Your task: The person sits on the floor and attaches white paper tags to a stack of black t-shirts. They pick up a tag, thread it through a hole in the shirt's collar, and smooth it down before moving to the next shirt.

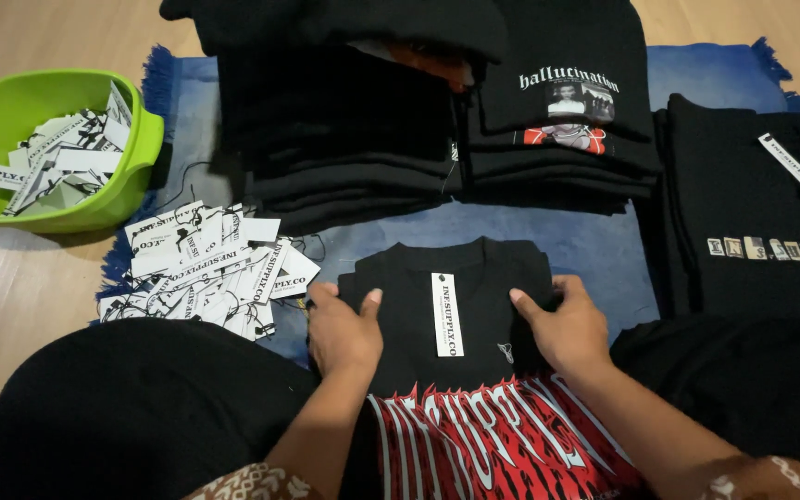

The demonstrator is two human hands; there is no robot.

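A folded black T-shirt [474, 287] lies on the blue mat in front of me, with a long white paper tag [445, 315] on its chest. Below it spreads a black garment with red and white print [493, 440]. My left hand [342, 331] presses flat on the folded shirt's left edge, fingers together. At the shirt's right edge my right hand [565, 324] pinches the fabric. Both forearms reach in from the bottom of the view.
Stacks of folded black shirts [354, 139] stand behind, another pile [752, 213] at the right. A heap of white hang tags [206, 268] lies at the left on the blue mat [594, 241]. A green bowl [136, 181] holds more tags. Wooden floor surrounds.
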